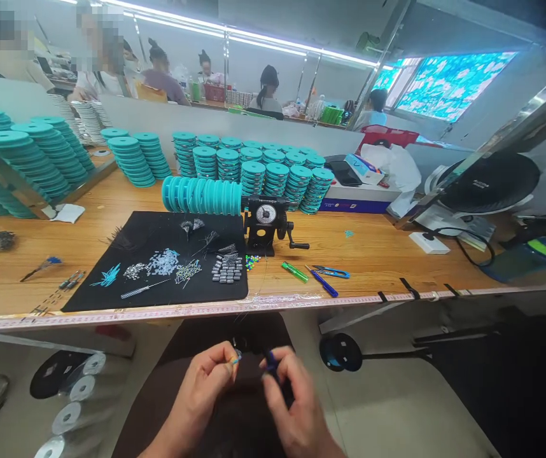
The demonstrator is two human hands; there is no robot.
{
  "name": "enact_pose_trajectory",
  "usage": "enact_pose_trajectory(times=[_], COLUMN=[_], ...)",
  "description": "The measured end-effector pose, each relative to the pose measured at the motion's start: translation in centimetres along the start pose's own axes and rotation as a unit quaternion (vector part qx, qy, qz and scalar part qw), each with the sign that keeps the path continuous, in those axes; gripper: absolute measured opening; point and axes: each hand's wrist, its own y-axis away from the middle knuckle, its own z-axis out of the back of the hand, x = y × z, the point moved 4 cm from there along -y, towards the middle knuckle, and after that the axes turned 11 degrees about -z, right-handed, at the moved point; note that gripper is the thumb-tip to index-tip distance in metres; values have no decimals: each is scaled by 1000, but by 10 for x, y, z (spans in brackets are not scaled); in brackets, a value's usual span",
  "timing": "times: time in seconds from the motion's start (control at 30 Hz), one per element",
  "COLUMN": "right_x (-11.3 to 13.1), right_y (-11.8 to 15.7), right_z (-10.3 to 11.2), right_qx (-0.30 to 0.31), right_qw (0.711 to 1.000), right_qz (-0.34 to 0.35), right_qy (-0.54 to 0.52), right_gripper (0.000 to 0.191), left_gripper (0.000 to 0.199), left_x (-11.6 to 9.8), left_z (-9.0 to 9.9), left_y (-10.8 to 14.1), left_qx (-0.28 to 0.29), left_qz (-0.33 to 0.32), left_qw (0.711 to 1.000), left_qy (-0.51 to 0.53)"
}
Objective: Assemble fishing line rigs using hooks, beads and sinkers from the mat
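Note:
In front of the table edge, my left hand is closed in a pinch on a tiny pale-blue and yellow piece, too small to name. Just to its right, my right hand wraps its fingers round a dark tool with blue-purple parts; its kind is partly hidden. Above the hands, a black mat carries translucent beads, turquoise sleeves, grey cylindrical sinkers and a thin screwdriver-like tool. Behind the mat, a hand-cranked winder bears a row of turquoise spools.
Stacks of turquoise spools line the back of the wooden table. A green lighter-like object, a blue pen-like tool and blue thread snips lie to the right. A metal post slants at right. Several people sit beyond the partition.

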Motion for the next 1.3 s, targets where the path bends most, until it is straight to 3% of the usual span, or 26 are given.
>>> enact_pose_trajectory(times=[0.1, 0.17, 0.2, 0.3, 0.4, 0.5, 0.6, 0.63, 0.67, 0.73, 0.8, 0.9, 1.03, 1.17, 1.3], right_x=[-9, -24, -34, -65, -81, -68, -28, -12, 4, 30, 43, 41, 32, 32, 30], right_y=[-41, -75, -92, -135, -158, -149, -112, -98, -83, -55, -39, -34, -36, -29, -19], right_z=[69, 121, 145, 199, 218, 199, 141, 114, 86, 39, 14, 1, -2, -8, -18], right_qx=[-126, -218, -244, -265, -260, -264, -202, -108, 6, 200, 263, 258, 251, 239, 219], right_qw=[984, 933, 917, 895, 887, 885, 924, 968, 992, 979, 961, 955, 940, 899, 834], right_qz=[-2, -19, -36, -68, -91, -86, -35, 5, 32, 26, -18, -81, -115, -155, -210], right_qy=[126, 286, 314, 353, 370, 373, 322, 226, 125, -17, -85, -122, -199, -332, -461], right_gripper=[23, 26, 26, 26, 26, 15, 12, 12, 12, 24, 22, 12, 27, 32, 31], left_gripper=[23, 22, 22, 21, 19, 16, 19, 19, 20, 19, 17, 16, 14, 16, 16], left_x=[-13, -16, -17, -21, -28, -34, -37, -37, -38, -39, -40, -43, -46, -46, -41], left_z=[2, 3, 3, 5, 8, 8, 4, 3, 1, -2, -4, -4, -5, -11, -16], left_y=[-1, 0, 1, 1, 1, -1, -4, -5, -6, -8, -8, -8, -8, -8, -11], left_qx=[54, 83, 94, 92, 67, 73, 93, 101, 108, 121, 128, 127, 105, 72, 51], left_qz=[-60, -65, -66, -78, -100, -107, -111, -116, -123, -137, -153, -186, -231, -259, -264], left_qw=[976, 952, 943, 934, 934, 933, 920, 915, 911, 900, 884, 851, 818, 823, 845], left_qy=[-201, -288, -311, -335, -335, -337, -363, -372, -380, -397, -423, -475, -516, -500, -463])
